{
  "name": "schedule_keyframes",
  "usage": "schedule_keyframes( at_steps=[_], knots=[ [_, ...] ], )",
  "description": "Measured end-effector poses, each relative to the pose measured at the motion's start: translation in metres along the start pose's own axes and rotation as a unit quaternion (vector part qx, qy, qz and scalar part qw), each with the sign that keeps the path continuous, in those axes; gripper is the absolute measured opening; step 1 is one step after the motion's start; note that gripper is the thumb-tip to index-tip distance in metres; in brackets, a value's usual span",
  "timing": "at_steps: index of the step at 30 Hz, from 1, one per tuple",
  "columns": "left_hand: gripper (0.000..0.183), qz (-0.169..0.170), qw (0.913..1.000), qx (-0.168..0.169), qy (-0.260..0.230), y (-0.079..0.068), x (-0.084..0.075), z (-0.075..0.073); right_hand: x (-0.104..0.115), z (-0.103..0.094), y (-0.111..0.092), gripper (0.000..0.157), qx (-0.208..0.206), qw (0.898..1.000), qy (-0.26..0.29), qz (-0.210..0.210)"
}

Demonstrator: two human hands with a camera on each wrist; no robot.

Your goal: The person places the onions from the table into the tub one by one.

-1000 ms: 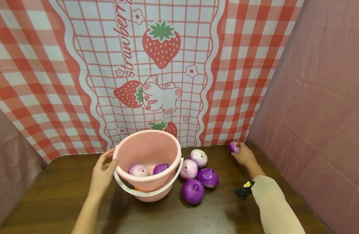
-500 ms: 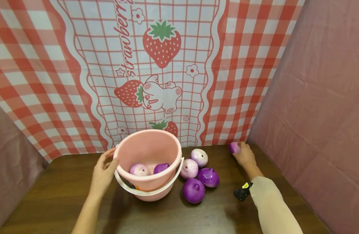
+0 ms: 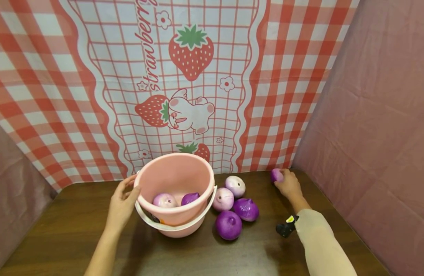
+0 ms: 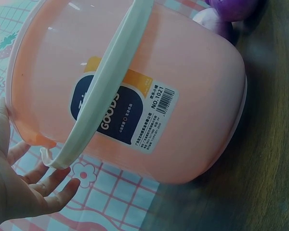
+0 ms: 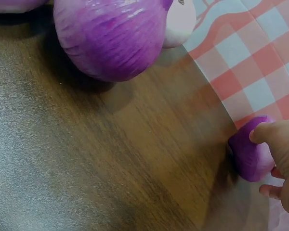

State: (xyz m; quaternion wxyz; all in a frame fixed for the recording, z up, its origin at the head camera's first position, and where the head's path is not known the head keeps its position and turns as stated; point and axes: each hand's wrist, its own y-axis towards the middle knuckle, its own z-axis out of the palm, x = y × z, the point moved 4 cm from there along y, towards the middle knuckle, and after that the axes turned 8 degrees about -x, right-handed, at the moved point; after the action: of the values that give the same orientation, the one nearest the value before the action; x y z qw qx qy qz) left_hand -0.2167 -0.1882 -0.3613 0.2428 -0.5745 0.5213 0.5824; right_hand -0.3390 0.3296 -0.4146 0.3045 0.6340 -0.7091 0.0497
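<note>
A pink bucket point(image 3: 175, 170) with a white handle point(image 3: 177, 229) stands left of the middle, tipped slightly toward me. My left hand point(image 3: 120, 205) holds its left rim, thumb at the edge and fingers behind. In the left wrist view those fingers point(image 4: 53, 185) lie beside the handle's hooked end. Inside the bucket are a pale onion point(image 3: 165, 200) and a purple onion point(image 3: 190, 198). Far to the right, at the table's back edge, my right hand point(image 3: 289, 186) grips another purple onion point(image 3: 276, 175). The right wrist view shows the thumb point(image 5: 262, 133) on top of this onion point(image 5: 252, 151).
Between bucket and right hand sit two pale onions point(image 3: 235, 186) and two purple ones point(image 3: 229, 225), close together. A checked strawberry cloth point(image 3: 191, 115) hangs behind the wooden table point(image 3: 246, 253). Pink cloth point(image 3: 367, 134) closes off the right side. A black wrist device point(image 3: 286, 228) hangs under the right sleeve.
My right hand has shifted slightly at the onion, its forearm a little to the left. The left hand, the bucket and the other onions have stayed put.
</note>
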Motion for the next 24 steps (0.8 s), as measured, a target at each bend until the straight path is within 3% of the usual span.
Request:
schedule_keyframes(
  at_steps=[9, 16, 24],
  knots=[
    [0.041, -0.009, 0.9999, -0.003, -0.003, -0.0005, -0.0006, 0.0002, -0.0023, 0.0032, 0.0001, 0.066, 0.025, 0.999, -0.024, -0.022],
    [0.041, -0.003, 1.0, -0.003, -0.009, -0.0013, -0.002, 0.0008, -0.0015, 0.0037, -0.0044, 0.061, 0.012, 1.0, -0.011, -0.024],
    [0.041, -0.001, 0.9999, -0.005, -0.009, -0.0009, -0.0031, 0.0003, -0.0052, -0.0001, -0.0071, 0.064, 0.012, 0.999, 0.029, 0.012]
  ],
)
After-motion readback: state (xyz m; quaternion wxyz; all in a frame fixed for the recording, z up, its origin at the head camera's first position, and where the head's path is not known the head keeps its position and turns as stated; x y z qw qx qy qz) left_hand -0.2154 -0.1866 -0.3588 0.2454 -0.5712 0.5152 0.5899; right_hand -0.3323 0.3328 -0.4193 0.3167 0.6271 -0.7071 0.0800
